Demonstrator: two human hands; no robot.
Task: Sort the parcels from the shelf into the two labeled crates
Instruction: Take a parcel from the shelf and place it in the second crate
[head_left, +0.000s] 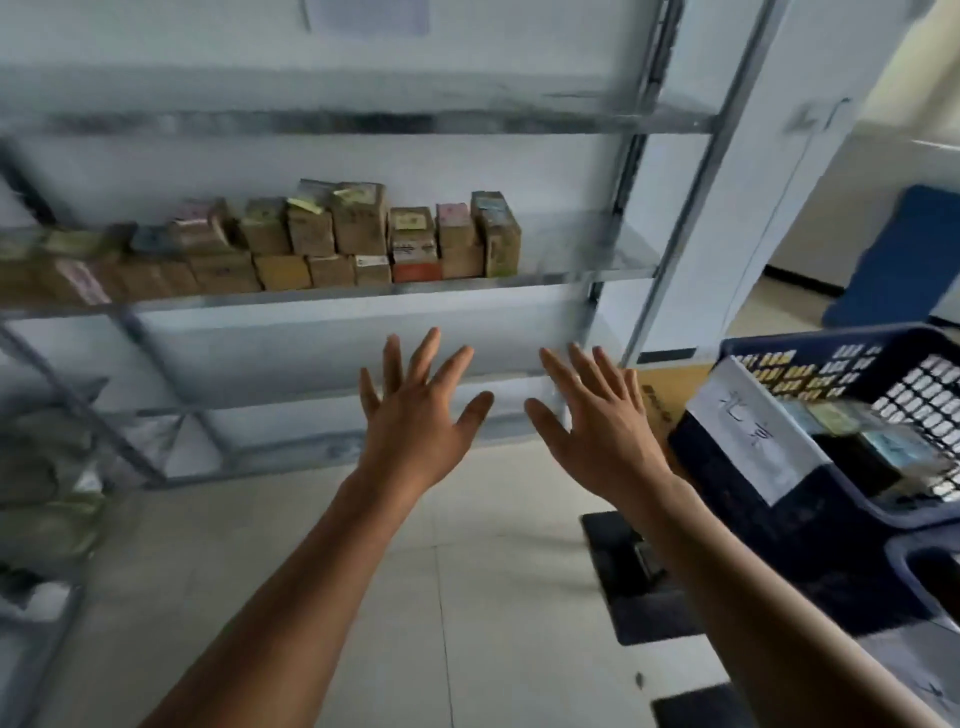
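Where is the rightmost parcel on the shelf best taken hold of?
Probably the upper part of the rightmost parcel, coming from the front right with the right hand: it stands upright at the row's end, right side free, left side close against the neighbouring parcel.

A white wall (208, 156) fills the upper left and centre of the frame behind a grey metal shelf rack (363, 293), and a pale sheet (363, 15) is fixed to it at the top edge. The floor (467, 571) is pale square tiles with thin dark joints. Right of centre stands a white upright surface (753, 234), too blurred to tell whether it is a pillar or a door. At the right edge a blue mat (904, 254) leans against a cream wall (841, 197) above a dark skirting strip (800, 278). The light is soft and even, brightest at the upper right.
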